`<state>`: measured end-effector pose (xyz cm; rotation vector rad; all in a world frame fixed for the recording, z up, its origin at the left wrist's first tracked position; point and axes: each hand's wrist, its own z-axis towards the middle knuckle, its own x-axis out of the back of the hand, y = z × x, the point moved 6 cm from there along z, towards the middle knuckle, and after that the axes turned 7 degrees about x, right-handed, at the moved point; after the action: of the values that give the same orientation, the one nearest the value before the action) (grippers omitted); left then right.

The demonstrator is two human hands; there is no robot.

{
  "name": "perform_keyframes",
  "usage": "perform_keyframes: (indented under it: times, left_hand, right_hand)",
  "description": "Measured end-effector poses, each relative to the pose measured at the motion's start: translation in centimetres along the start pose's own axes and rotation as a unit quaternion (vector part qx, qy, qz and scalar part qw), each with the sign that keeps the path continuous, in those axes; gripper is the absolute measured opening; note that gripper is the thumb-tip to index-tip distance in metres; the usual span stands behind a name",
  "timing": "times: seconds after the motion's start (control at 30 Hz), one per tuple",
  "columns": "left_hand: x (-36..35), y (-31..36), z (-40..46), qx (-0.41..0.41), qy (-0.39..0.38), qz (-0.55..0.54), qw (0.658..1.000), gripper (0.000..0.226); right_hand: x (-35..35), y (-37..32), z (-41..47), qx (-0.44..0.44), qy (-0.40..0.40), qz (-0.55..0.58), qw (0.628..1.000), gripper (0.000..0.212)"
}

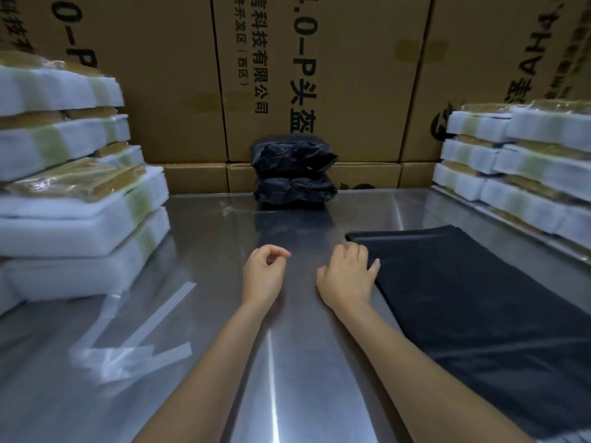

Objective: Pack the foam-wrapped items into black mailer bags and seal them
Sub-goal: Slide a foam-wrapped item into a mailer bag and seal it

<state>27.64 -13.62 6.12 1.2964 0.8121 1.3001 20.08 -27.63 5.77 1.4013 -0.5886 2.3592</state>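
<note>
Warehouse packing station: steel table (297, 362), printed cardboard cartons (351, 75) behind, foam-wrapped item stacks (73, 193) both sides.

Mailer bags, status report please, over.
Left hand loosely curled, empty. Right hand fingers on flat mailer bags edge. Two packed bags stacked at back. Nothing blocking.

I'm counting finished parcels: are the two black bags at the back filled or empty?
Filled. Both black bags bulge, stacked one on the other at the table's far edge.
</note>
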Motion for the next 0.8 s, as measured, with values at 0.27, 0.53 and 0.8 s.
perform_keyframes:
  times: [0.27, 0.53, 0.8]
  left_hand:
    - [2.0, 0.1, -8.7, 0.004, -0.071, -0.016, 0.997, 0.034]
    - [2.4, 0.9, -12.2, -0.013, -0.030, 0.059, 0.998, 0.024]
    - [-0.2, 3.7, -16.2, -0.121, -0.062, 0.215, 0.967, 0.027]
  right_hand:
    - [1.0, 3.2, -5.9, -0.152, -0.162, -0.027, 0.975, 0.067]
    - [3.4, -3.8, -7.4, -0.135, -0.296, 0.143, 0.935, 0.044]
    - [5.7, -4.4, -6.6, -0.181, -0.230, 0.414, 0.862, 0.011]
